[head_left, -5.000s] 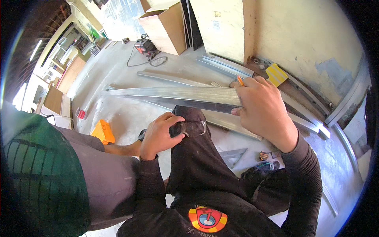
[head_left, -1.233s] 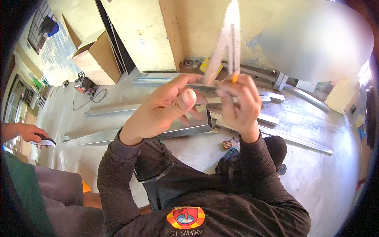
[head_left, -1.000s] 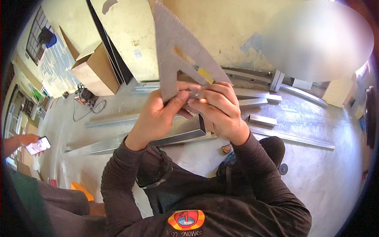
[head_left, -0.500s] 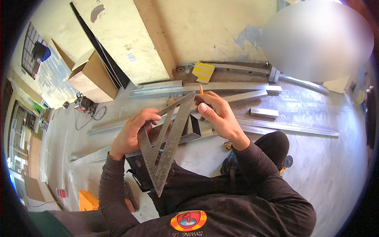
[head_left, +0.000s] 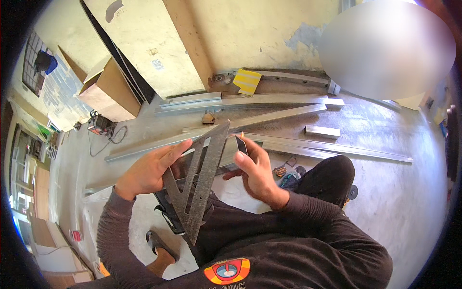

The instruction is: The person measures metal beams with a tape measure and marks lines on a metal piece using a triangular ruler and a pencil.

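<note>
A grey metal triangular speed square (head_left: 210, 185) lies slanted over a short piece of rectangular metal tube (head_left: 226, 166), whose dark end shows beside my right thumb. My left hand (head_left: 147, 171) is closed on the square's upper left edge, thumb on top, and the tube passes underneath. My right hand (head_left: 257, 168) is closed at the tube's right end. A pencil (head_left: 242, 134) sticks up past its fingers, mostly hidden by them. How firmly the right fingers touch the tube cannot be made out.
Long metal channels (head_left: 284, 102) and a short tube offcut (head_left: 322, 131) lie on the floor ahead. A yellow piece (head_left: 247, 82) rests near the wall. A machine with a cable (head_left: 101, 125) stands left, by a wooden box (head_left: 113, 94). A grinder-like tool (head_left: 352, 191) sits beside my right knee.
My right hand has come down and nearer with the pencil, to the tube's end. My left hand has shifted left, its thumb now stretched along the square. The square's top has dropped slightly.
</note>
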A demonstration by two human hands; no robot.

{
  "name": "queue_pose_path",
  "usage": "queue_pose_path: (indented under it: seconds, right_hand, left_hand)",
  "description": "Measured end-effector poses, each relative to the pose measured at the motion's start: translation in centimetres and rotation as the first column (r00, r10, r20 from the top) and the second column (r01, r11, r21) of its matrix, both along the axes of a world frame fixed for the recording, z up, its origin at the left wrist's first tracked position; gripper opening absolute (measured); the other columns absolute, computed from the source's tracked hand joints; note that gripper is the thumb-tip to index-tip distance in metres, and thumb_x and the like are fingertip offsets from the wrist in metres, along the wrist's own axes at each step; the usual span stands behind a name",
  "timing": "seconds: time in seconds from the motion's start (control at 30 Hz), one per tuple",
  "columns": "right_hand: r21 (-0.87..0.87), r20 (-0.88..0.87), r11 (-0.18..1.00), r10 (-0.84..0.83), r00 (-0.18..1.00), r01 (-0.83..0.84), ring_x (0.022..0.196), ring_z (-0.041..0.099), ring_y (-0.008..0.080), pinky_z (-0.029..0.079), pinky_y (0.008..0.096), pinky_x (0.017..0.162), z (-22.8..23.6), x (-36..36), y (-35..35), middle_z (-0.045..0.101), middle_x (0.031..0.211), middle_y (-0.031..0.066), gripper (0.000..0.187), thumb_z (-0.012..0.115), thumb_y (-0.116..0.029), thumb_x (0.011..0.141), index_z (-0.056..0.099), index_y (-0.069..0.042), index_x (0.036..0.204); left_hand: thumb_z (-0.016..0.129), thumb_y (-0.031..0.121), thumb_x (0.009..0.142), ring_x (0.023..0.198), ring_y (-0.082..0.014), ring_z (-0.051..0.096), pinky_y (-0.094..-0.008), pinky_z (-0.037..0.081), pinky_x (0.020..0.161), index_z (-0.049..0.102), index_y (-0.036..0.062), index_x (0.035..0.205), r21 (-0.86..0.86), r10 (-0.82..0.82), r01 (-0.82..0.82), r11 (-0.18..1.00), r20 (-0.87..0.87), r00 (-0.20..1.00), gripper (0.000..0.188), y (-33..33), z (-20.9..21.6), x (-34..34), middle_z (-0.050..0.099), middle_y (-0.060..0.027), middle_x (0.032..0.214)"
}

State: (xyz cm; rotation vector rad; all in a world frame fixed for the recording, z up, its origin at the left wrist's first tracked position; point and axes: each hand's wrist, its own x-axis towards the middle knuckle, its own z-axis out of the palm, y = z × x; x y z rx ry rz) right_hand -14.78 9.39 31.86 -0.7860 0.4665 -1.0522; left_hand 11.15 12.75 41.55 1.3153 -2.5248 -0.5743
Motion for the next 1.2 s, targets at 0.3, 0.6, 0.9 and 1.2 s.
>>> queue_pose_path:
  seconds: [0.3, 0.6, 0.9, 1.2]
  right_hand:
    - [-0.032, 0.001, 0.999, 0.042, 0.999, -0.042, 0.082, 0.064, 0.0177, 0.05, 0.031, 0.075, 0.0, 2.3, 2.9, 0.068, 0.093, 0.0097, 0.052, 0.072, -0.043, 0.086, 0.065, 0.006, 0.103]
    - [0.078, 0.018, 0.99, -0.121, 0.993, 0.119, 0.08, 0.063, 0.0096, 0.052, 0.0267, 0.071, 1.6, 3.6, 2.9, 0.071, 0.094, 0.0053, 0.028, 0.079, -0.017, 0.083, 0.069, 0.003, 0.1]
    - [0.07, -0.089, 0.979, -0.183, 0.979, 0.189, 0.07, 0.059, 0.0068, 0.049, 0.0251, 0.062, 1.7, 4.0, 3.2, 0.069, 0.083, 0.0019, 0.024, 0.08, -0.019, 0.081, 0.07, 0.001, 0.09]
    - [0.083, -0.177, 0.994, -0.059, 0.982, 0.075, 0.081, 0.06, 0.01, 0.049, 0.026, 0.072, 1.0, 3.6, 3.1, 0.069, 0.096, 0.0042, 0.034, 0.077, -0.019, 0.085, 0.065, 0.005, 0.106]
  left_hand:
    - [0.068, -0.002, 0.069, 0.104, -0.0357, 0.058, -0.0448, 0.045, 0.089, 0.017, 0.0185, 0.155, -0.195, -0.132, 0.23, 0.953, 0.417, 0.899, 0.102, -1.9, 1.5, -0.1, 0.058, -0.0158, 0.126]
    - [0.061, -0.011, 0.066, 0.124, -0.0336, 0.052, -0.0422, 0.039, 0.105, 0.032, 0.012, 0.146, -0.01, -0.14, 0.144, 0.99, 0.168, 0.976, 0.089, -1.3, 2.2, -0.9, 0.049, -0.0163, 0.14]
    - [0.046, -0.004, 0.092, 0.116, -0.0237, 0.058, -0.0325, 0.042, 0.1, 0.037, 0.0128, 0.148, 0.354, 0.117, 0.002, 0.935, -0.314, 0.942, 0.059, -1.1, -0.9, 0.0, 0.059, -0.0141, 0.128]
    - [0.049, 0.0, 0.096, 0.105, -0.019, 0.063, -0.031, 0.046, 0.095, 0.054, 0.0103, 0.137, 0.18, 0.109, -0.058, 0.982, -0.287, 0.952, 0.043, -2.1, -1.7, -0.2, 0.068, -0.0128, 0.113]
